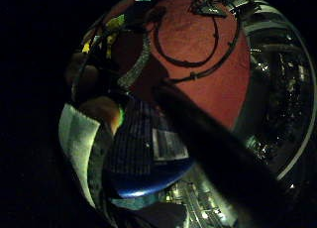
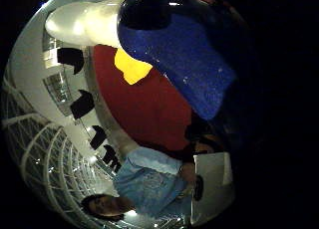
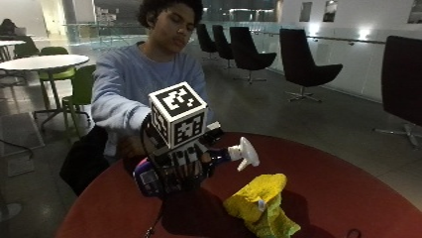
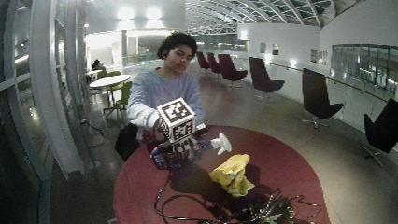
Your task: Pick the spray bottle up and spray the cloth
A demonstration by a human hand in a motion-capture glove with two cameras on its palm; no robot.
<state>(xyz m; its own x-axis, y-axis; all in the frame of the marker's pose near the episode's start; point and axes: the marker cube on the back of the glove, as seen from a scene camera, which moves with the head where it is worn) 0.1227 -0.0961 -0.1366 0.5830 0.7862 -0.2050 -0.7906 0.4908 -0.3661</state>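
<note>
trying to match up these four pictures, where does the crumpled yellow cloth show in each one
Outside view: the crumpled yellow cloth lies on the round red table, below the white spray nozzle.
Wide outside view: the cloth lies mid-table, beside the nozzle.
Thumb side palm view: a yellow patch on the table, beside the blue bottle.
Little finger side palm view: not clearly in it.
Shared landmark: the red table.

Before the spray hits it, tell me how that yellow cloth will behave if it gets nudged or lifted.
The yellow cloth lies crumpled in soft folds on the red table, so it is probably floppy and would droop if lifted. It looks thin, likely light. Bunched flat, it shouldn't roll or tip; a nudge would probably slide or rumple it. The spray bottle in the gloved right hand points toward it.
</note>
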